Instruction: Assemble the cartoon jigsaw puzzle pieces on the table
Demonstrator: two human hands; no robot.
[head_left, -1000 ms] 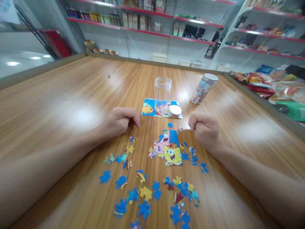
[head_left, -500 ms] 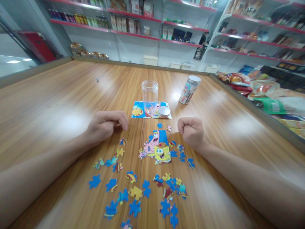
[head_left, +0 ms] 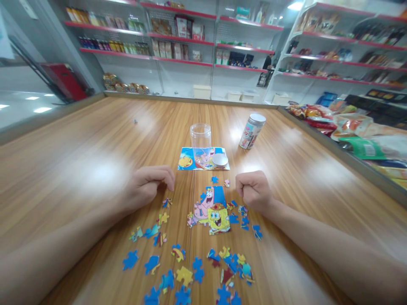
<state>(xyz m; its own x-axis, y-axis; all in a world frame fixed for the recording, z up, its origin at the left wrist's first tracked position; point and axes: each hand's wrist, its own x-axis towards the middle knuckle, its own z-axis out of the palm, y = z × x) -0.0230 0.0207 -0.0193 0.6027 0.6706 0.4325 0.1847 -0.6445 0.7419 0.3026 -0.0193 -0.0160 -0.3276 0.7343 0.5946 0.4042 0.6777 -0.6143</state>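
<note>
My left hand rests on the wooden table as a loose fist, knuckles down, just left of the puzzle. My right hand is a closed fist on the table to the puzzle's right. Nothing shows in either hand. Between them lies a partly joined cartoon puzzle. Several loose blue and yellow puzzle pieces are scattered in front of it, toward me.
Beyond the puzzle lies a picture card with an open clear jar and a round metal lid on it. A closed printed can stands further right. Snack bags line the right edge; store shelves stand behind.
Both fists stay put on the table beside the puzzle. The view has tilted up, so everything on the table sits lower in the frame.
</note>
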